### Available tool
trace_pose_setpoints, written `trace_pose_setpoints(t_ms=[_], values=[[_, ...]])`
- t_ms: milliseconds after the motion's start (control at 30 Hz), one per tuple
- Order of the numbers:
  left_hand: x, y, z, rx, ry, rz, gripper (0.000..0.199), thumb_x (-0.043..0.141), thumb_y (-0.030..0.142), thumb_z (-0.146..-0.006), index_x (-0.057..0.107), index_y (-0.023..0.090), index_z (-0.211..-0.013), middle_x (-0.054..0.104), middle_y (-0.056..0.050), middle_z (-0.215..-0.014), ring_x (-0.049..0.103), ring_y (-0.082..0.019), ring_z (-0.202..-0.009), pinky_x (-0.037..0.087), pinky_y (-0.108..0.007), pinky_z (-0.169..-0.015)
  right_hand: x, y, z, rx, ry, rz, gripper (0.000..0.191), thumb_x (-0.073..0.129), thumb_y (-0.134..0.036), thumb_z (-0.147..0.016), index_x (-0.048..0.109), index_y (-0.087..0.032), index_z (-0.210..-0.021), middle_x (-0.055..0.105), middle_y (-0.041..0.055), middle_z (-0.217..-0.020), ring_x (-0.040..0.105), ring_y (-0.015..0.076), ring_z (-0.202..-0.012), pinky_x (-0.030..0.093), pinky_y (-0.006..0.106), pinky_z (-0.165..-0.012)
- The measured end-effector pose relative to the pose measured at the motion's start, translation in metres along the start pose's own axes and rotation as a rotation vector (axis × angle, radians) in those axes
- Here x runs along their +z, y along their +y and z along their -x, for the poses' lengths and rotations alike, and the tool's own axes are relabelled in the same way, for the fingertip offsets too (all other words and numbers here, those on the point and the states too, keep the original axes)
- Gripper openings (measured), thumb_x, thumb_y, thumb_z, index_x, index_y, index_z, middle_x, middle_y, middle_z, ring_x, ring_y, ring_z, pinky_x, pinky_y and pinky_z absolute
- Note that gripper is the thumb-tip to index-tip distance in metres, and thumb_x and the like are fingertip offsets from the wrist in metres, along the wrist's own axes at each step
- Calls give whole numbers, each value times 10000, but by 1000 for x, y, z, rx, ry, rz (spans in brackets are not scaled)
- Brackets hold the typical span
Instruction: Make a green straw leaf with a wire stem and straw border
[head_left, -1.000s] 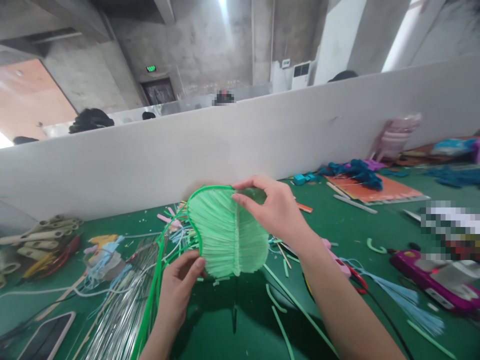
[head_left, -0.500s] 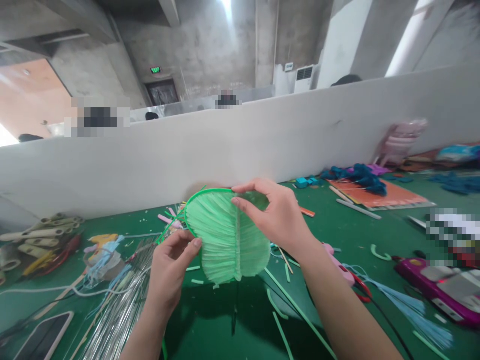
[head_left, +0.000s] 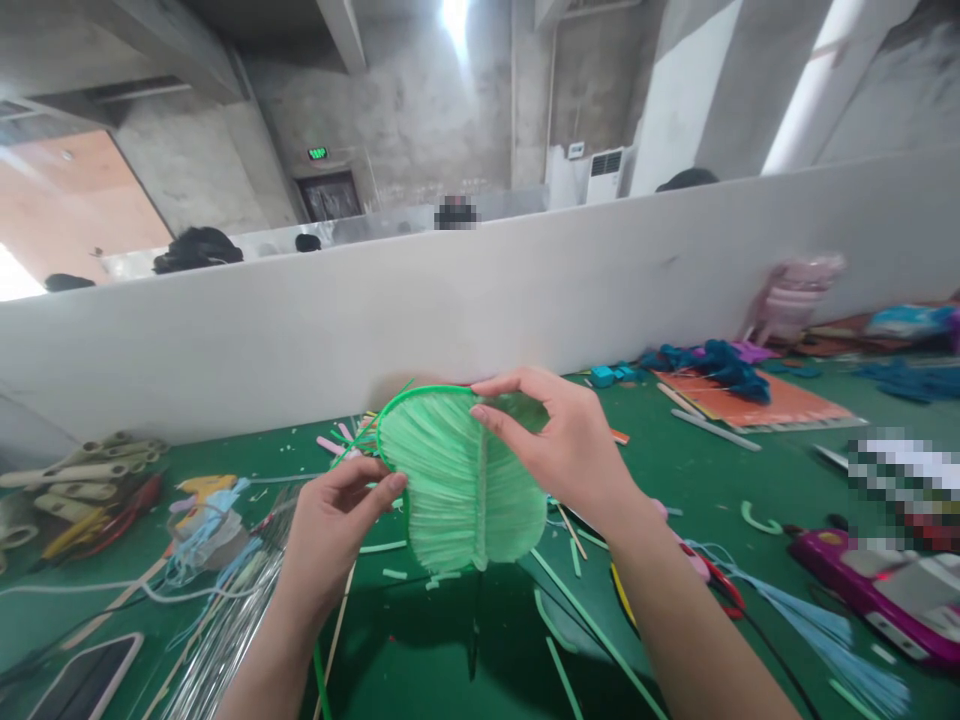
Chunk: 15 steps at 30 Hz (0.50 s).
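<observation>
A light green leaf [head_left: 442, 480], ribbed and fuzzy like pipe cleaner, is held up above the table between my hands. A brighter green strip [head_left: 420, 392] runs along its upper left edge, and a dark stem hangs from its base. With thumb and forefinger, my left hand [head_left: 337, 520] pinches the leaf's left edge at the strip. My right hand [head_left: 566, 435] is closed on the top edge near the midrib, covering part of the leaf's right half. Loose ends of bright green strip stick out beyond my left fingers.
Silver wires [head_left: 232, 620] and a phone [head_left: 90, 680] lie at the left, near rolled tubes [head_left: 82, 465]. Rightward are a magenta device [head_left: 870, 595], a light blue tassel [head_left: 825, 625] and an orange sheet [head_left: 780, 400]. Green offcuts [head_left: 562, 670] lie in front. A white partition [head_left: 337, 330] stands behind.
Both hands keep their pinch on the leaf. The whole view has shifted slightly, and the leaf appears a little lower and further right. My left forearm has swung slightly left.
</observation>
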<state>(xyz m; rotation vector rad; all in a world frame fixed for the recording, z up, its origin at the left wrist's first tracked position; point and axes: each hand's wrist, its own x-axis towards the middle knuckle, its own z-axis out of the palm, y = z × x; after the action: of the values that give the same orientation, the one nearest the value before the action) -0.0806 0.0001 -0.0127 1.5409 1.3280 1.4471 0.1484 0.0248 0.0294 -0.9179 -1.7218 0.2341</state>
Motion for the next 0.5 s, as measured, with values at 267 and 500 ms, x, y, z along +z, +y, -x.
trace_pose_setpoints(t_ms=[267, 500], values=[[-6, 13, -2, -99, 134, 25, 342, 862, 452, -609, 769, 172, -781, 704, -17, -694, 604, -133, -634, 529, -237, -622, -2, -2, 1, 24, -6, -43, 89, 710, -224, -865, 720, -210, -952, 772, 10, -1001, 702, 178, -940, 531, 330, -866], [-8, 11, 1, -74, 135, -37, 358, 852, 446, -651, 771, 171, -865, 757, -48, -857, 664, -161, -743, 560, -258, -697, -3, -4, 2, 47, -9, -55, 89, 710, -215, -869, 722, -215, -957, 769, 4, -1016, 696, 161, -957, 525, 314, -844]])
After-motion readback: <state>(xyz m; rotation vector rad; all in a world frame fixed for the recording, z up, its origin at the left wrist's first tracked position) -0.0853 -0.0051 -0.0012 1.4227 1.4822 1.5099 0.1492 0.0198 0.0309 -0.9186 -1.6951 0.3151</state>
